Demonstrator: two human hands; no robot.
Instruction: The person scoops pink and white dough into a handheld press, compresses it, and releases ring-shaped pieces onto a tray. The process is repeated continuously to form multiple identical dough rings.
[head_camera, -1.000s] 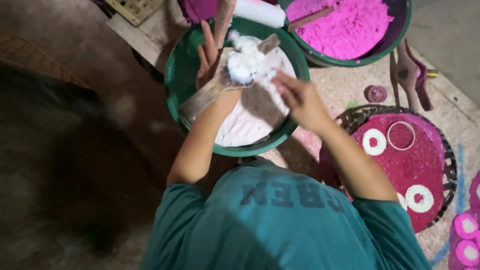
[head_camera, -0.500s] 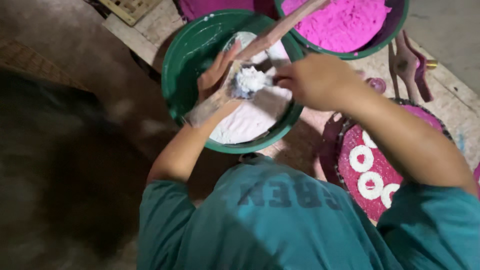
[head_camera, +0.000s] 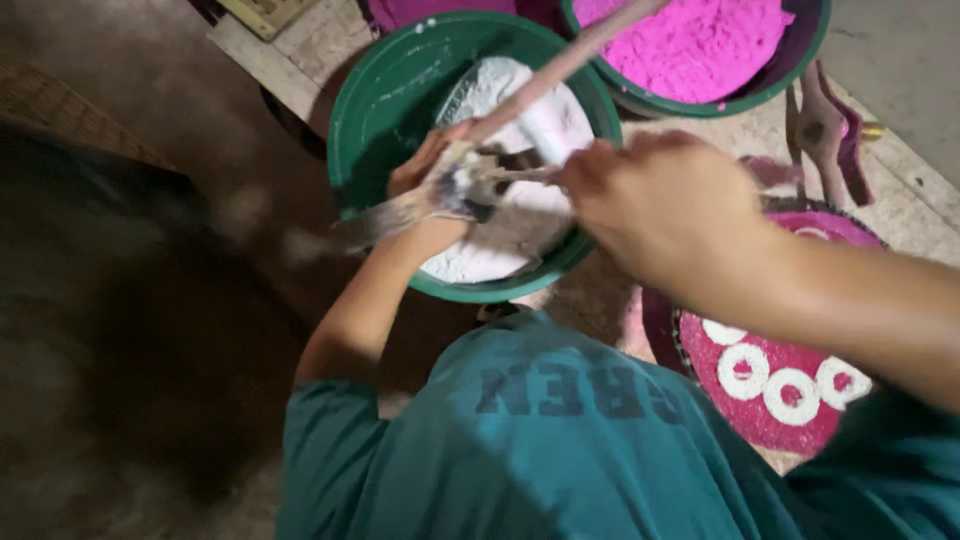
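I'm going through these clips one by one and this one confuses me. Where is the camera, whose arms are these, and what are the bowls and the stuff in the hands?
The one picture comes from a camera worn on a person's head, looking down over their teal shirt at their own two bare hands. There is no machine.

The left hand reaches into a green basin of white powder and grips a powder-caked tool or cloth; it is too blurred to tell which. The right hand meets it over the basin, pinching at the same lump. A long pale stick slants across the basin.

Above sits a second basin of bright pink powder. At the lower right lies a round pink tray with white rings on it. Everything rests on a rough stone floor.
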